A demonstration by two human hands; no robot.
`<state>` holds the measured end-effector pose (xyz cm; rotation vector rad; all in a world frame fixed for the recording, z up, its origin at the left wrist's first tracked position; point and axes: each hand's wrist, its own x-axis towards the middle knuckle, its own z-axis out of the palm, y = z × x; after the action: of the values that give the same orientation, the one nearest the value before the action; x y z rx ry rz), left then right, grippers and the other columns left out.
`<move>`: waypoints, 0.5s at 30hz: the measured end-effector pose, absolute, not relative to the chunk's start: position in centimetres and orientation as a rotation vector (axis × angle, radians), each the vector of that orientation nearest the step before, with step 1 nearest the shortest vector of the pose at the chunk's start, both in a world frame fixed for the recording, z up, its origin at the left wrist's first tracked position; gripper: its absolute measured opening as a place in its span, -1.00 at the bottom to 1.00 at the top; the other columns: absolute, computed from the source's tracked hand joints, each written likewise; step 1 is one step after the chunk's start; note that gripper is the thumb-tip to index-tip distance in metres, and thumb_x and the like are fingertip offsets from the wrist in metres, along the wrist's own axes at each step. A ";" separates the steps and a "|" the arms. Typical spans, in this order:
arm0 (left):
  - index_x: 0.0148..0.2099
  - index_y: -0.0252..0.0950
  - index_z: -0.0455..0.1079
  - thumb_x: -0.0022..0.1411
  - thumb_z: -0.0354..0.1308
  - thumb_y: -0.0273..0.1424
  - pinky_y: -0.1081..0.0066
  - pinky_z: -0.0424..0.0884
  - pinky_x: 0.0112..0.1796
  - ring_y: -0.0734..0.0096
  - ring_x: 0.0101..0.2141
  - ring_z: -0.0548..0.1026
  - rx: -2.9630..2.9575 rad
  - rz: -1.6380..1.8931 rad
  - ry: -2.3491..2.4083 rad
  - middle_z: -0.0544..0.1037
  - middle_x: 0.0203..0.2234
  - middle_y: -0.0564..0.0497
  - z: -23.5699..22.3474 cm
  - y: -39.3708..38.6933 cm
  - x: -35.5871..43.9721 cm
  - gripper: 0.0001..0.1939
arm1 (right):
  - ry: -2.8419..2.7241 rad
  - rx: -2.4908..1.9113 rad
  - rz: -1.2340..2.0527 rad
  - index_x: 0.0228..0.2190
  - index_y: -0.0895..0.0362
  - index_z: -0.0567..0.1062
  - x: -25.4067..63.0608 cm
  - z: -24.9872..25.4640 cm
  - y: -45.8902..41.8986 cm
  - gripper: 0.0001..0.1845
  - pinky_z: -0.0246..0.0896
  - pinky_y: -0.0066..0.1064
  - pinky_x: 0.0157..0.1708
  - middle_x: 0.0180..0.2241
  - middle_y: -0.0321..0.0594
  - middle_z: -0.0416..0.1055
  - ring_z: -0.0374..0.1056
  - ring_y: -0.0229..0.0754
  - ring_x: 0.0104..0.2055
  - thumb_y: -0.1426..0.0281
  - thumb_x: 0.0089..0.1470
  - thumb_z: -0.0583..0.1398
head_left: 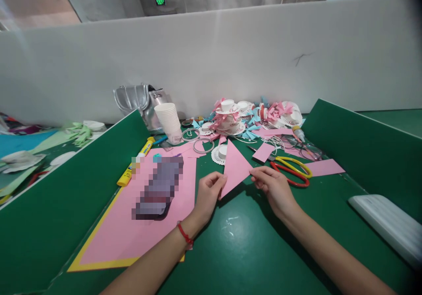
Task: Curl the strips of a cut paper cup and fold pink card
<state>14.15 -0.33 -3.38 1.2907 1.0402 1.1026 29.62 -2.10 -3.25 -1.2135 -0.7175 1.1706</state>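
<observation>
A triangular piece of pink paper is held up between my two hands, over the green table. My left hand pinches its lower left corner between thumb and fingers. At the right corner, my right hand grips it with thumb and forefinger. Just behind the paper lies a small white paper-cup piece with a fringed rim, partly hidden by it. Scissors with red and yellow handles rest beyond my right hand, beside a small pink paper rectangle.
On the left, a phone lies on pink sheets, near a yellow glue stick. Stacked paper cups and a silver bag stand behind. Paper flowers pile up at the back. Green dividers flank the table; a white ridged object lies right.
</observation>
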 end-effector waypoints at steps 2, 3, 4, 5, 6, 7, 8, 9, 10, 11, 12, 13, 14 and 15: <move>-0.60 -0.33 0.21 0.01 0.11 -0.34 0.55 0.09 -0.59 0.60 -0.63 0.14 1.358 1.158 1.065 0.17 -0.70 0.18 -3.4 -0.2 14.1 -0.76 | -0.780 -1.236 1.225 -0.67 0.17 0.47 29.4 -3.1 -2.3 -0.87 -0.05 -0.52 -0.66 -0.72 -0.34 0.31 0.08 -0.40 -0.67 0.36 -0.32 0.29; -0.58 -0.33 0.23 0.01 0.11 -0.34 0.54 0.11 -0.56 0.58 -0.60 0.16 1.374 1.179 1.077 0.20 -0.67 0.17 -3.4 -0.1 14.1 -0.78 | -0.820 -1.243 1.247 -0.67 0.17 0.47 29.2 -3.0 -2.4 -0.86 -0.05 -0.52 -0.66 -0.71 -0.34 0.32 0.08 -0.40 -0.67 0.36 -0.31 0.28; -0.56 -0.33 0.24 0.01 0.10 -0.33 0.54 0.12 -0.53 0.56 -0.57 0.16 1.381 1.193 1.092 0.21 -0.65 0.16 -3.5 -0.1 14.0 -0.80 | -0.862 -1.245 1.262 -0.66 0.18 0.47 29.1 -2.9 -2.4 -0.86 -0.05 -0.52 -0.65 -0.71 -0.34 0.32 0.08 -0.40 -0.67 0.36 -0.30 0.28; -0.55 -0.33 0.25 0.02 0.10 -0.33 0.53 0.12 -0.52 0.55 -0.56 0.17 1.378 1.203 1.107 0.22 -0.64 0.15 -3.6 0.0 14.0 -0.80 | -0.902 -1.246 1.266 -0.66 0.17 0.47 29.0 -2.9 -2.5 -0.87 -0.04 -0.52 -0.65 -0.70 -0.34 0.32 0.09 -0.40 -0.67 0.36 -0.28 0.27; -0.54 -0.33 0.26 0.03 0.09 -0.33 0.53 0.13 -0.51 0.54 -0.55 0.17 1.370 1.211 1.123 0.23 -0.64 0.15 -3.7 0.0 14.0 -0.80 | -0.941 -1.250 1.261 -0.66 0.17 0.47 28.9 -2.8 -2.6 -0.87 -0.04 -0.52 -0.65 -0.70 -0.35 0.33 0.09 -0.40 -0.67 0.36 -0.27 0.26; -0.54 -0.33 0.26 0.03 0.09 -0.32 0.53 0.13 -0.51 0.55 -0.55 0.17 1.359 1.219 1.137 0.23 -0.63 0.15 -3.8 0.0 13.9 -0.80 | -0.976 -1.259 1.247 -0.66 0.17 0.46 28.8 -2.8 -2.6 -0.87 -0.04 -0.52 -0.65 -0.70 -0.35 0.32 0.09 -0.40 -0.67 0.36 -0.26 0.26; -0.54 -0.34 0.27 0.03 0.09 -0.32 0.54 0.14 -0.50 0.55 -0.55 0.18 1.351 1.230 1.147 0.24 -0.63 0.14 -3.8 0.0 13.9 -0.80 | -1.007 -1.271 1.232 -0.66 0.17 0.46 28.8 -2.7 -2.6 -0.88 -0.04 -0.52 -0.65 -0.70 -0.35 0.32 0.09 -0.40 -0.67 0.36 -0.26 0.26; -0.54 -0.34 0.28 0.03 0.09 -0.32 0.54 0.15 -0.50 0.55 -0.54 0.19 1.345 1.243 1.158 0.25 -0.63 0.14 -3.9 0.0 13.9 -0.80 | -1.034 -1.285 1.217 -0.66 0.16 0.46 28.8 -2.6 -2.6 -0.87 -0.04 -0.51 -0.65 -0.71 -0.36 0.32 0.09 -0.40 -0.67 0.36 -0.25 0.25; -0.54 -0.34 0.28 0.03 0.10 -0.32 0.55 0.16 -0.52 0.55 -0.55 0.20 1.336 1.252 1.168 0.25 -0.64 0.14 -3.9 -0.1 13.9 -0.79 | -1.055 -1.299 1.203 -0.66 0.16 0.46 28.8 -2.6 -2.6 -0.87 -0.04 -0.51 -0.65 -0.71 -0.36 0.31 0.09 -0.39 -0.67 0.36 -0.25 0.25; -0.54 -0.33 0.29 0.03 0.10 -0.31 0.55 0.16 -0.55 0.56 -0.57 0.20 1.322 1.248 1.177 0.24 -0.65 0.15 -3.9 -0.1 13.9 -0.79 | -1.071 -1.309 1.194 -0.67 0.16 0.45 28.8 -2.6 -2.6 -0.86 -0.04 -0.51 -0.65 -0.71 -0.36 0.31 0.09 -0.39 -0.67 0.35 -0.25 0.25; -0.53 -0.33 0.29 0.03 0.10 -0.29 0.56 0.14 -0.60 0.57 -0.61 0.19 1.301 1.231 1.185 0.23 -0.67 0.16 -3.9 -0.2 13.9 -0.79 | -1.081 -1.315 1.190 -0.67 0.16 0.45 28.8 -2.5 -2.6 -0.85 -0.03 -0.51 -0.64 -0.72 -0.36 0.30 0.09 -0.39 -0.67 0.34 -0.25 0.25; -0.52 -0.32 0.30 0.02 0.10 -0.26 0.56 0.12 -0.66 0.58 -0.65 0.18 1.274 1.205 1.192 0.21 -0.69 0.17 -3.8 -0.2 13.9 -0.78 | -1.077 -1.319 1.185 -0.67 0.17 0.44 28.9 -2.6 -2.6 -0.84 -0.02 -0.50 -0.64 -0.71 -0.36 0.30 0.09 -0.38 -0.67 0.33 -0.25 0.25; -0.51 -0.32 0.30 0.02 0.09 -0.24 0.57 0.07 -0.72 0.60 -0.70 0.15 1.244 1.176 1.199 0.19 -0.71 0.18 -3.8 -0.3 13.9 -0.77 | -1.061 -1.322 1.174 -0.66 0.17 0.44 29.0 -2.6 -2.5 -0.83 -0.02 -0.50 -0.64 -0.71 -0.36 0.29 0.09 -0.38 -0.67 0.32 -0.24 0.24; -0.49 -0.32 0.31 0.02 0.09 -0.23 0.57 0.03 -0.77 0.62 -0.74 0.12 1.218 1.151 1.205 0.17 -0.73 0.19 -3.7 -0.3 13.9 -0.76 | -1.027 -1.328 1.147 -0.64 0.17 0.44 29.1 -2.6 -2.4 -0.82 -0.01 -0.50 -0.64 -0.69 -0.35 0.29 0.09 -0.38 -0.66 0.30 -0.23 0.24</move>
<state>13.93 -0.30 -3.69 1.2180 1.2049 1.1512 29.06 -2.43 -2.62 -1.3284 -1.0272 1.1472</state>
